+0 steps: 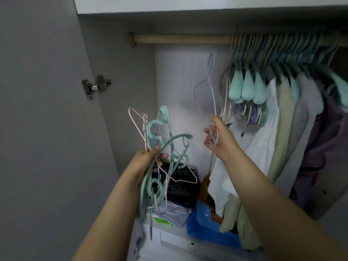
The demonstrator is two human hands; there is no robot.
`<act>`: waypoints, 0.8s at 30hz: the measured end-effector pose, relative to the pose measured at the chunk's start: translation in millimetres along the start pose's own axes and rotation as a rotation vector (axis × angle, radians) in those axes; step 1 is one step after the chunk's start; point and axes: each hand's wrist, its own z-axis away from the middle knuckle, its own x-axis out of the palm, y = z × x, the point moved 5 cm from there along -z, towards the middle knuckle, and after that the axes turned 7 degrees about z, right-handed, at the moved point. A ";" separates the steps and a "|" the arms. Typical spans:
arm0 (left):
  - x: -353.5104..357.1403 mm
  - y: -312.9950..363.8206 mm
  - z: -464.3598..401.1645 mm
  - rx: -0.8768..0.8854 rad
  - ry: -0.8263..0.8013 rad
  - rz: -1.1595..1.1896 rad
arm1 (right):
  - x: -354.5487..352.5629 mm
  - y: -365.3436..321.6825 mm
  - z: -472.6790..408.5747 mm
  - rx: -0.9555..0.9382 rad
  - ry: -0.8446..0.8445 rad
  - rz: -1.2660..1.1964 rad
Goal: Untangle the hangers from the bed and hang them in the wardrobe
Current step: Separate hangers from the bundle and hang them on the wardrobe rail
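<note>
Now, hangers held up at the open wardrobe.
Left hand (148,157) grips a tangled bundle of hangers (162,147); right hand (218,138) pinches what looks like a thin lilac wire hanger (211,80), blurred, below the wooden rail (180,39) beside hung clothes (286,117).

Inside the open wardrobe (116,76), the left hand (146,159) grips a tangled bunch of hangers (162,147), teal plastic and pink wire, with some hanging down past the wrist. The right hand (219,137) pinches the lower end of a thin lilac wire hanger (211,85), its hook raised below the wooden rail (180,39). To the right, many hangers and clothes (293,113) crowd the rail. Bags (205,225) lie at the bottom.
</note>
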 end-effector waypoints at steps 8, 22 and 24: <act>16.2 20.4 1.1 0.002 -0.019 0.034 | 36.3 -103.7 -26.2 -0.061 0.049 -0.059; 11.2 7.9 17.7 0.037 -0.017 0.103 | 10.4 -31.5 -9.0 0.003 0.012 0.036; 10.1 2.4 20.9 0.055 0.011 0.089 | 17.8 15.5 13.0 0.040 -0.101 0.394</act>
